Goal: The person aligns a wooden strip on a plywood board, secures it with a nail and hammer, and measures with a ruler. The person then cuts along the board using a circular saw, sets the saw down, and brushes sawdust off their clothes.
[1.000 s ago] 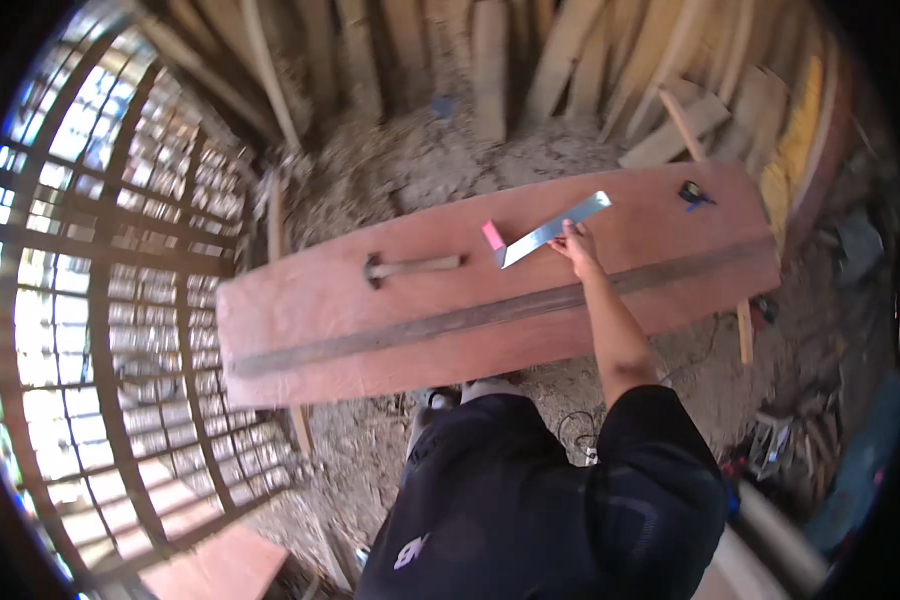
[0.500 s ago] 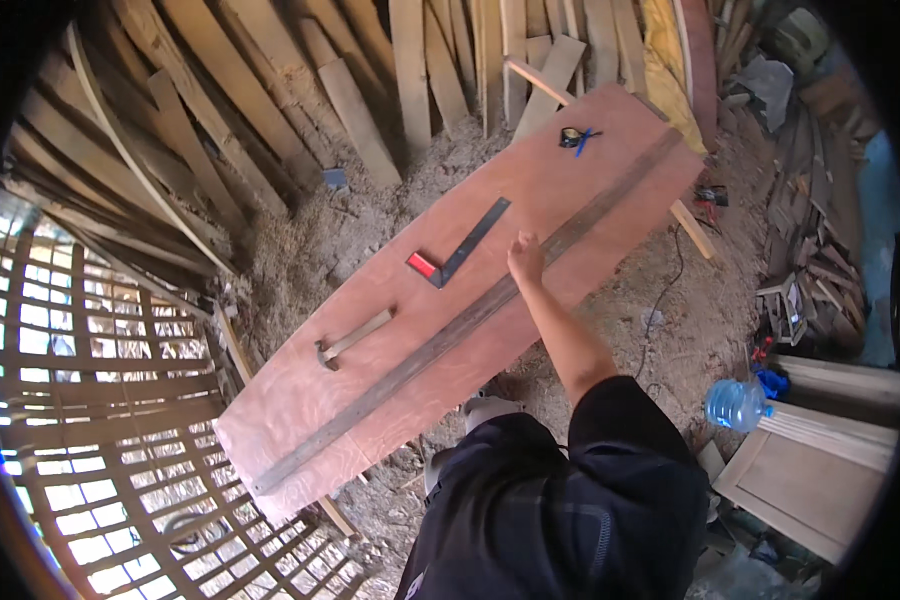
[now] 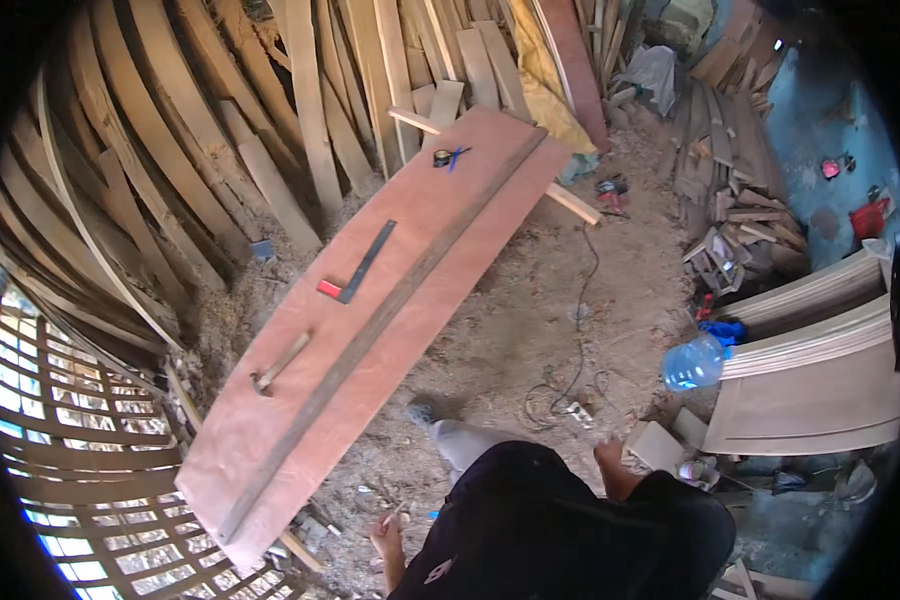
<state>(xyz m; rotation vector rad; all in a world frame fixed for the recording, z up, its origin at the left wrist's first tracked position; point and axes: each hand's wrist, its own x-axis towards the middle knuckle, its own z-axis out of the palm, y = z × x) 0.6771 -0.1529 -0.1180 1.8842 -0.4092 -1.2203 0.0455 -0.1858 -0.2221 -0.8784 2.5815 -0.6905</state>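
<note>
A long reddish plywood sheet [image 3: 410,270] lies slantwise ahead of me, with a narrow dark wooden strip [image 3: 370,332] along its length. On it rest a claw hammer [image 3: 282,364], a try square [image 3: 368,262] with a red-and-silver handle, and a tape measure [image 3: 443,158] beside a small blue item [image 3: 457,158]. My left hand [image 3: 386,540] is low by my side near the sheet's near end, its fingers pinched round something small and thin that I cannot make out. My right hand [image 3: 612,462] hangs at my right, touching none of these; its fingers are too hidden to read.
Planks [image 3: 315,100] lean along the back, and a slatted lattice [image 3: 80,440] curves at the left. A cable [image 3: 582,320] runs over the sawdust-covered floor. To the right are a blue water bottle [image 3: 694,362], stacked wooden panels [image 3: 810,400] and scrap wood [image 3: 735,180].
My right hand has left the wooden strip and dropped to my right side. My left hand has come into view. The view has turned rightward, so the sheet sits farther left.
</note>
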